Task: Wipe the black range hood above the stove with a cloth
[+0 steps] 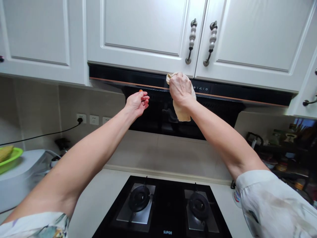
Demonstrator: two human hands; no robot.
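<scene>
My right hand (180,87) is closed around a pale yellow cloth (182,112) and presses it against the front strip of the black range hood (138,77), just left of its touch icons. The cloth's lower end hangs below my fist. To the left, my left hand (138,102) is raised in front of the hood with its fingers loosely curled and a little apart. Nothing shows in it apart from a small orange spot at the thumb tip. I cannot tell whether this hand touches the hood.
White cabinets (143,29) with beaded handles hang directly above the hood. Below lies a black two-burner gas stove (168,205) on a white counter (91,198). A green bowl (12,160) rests on a white appliance at left; a dark rack (294,148) with jars stands at right.
</scene>
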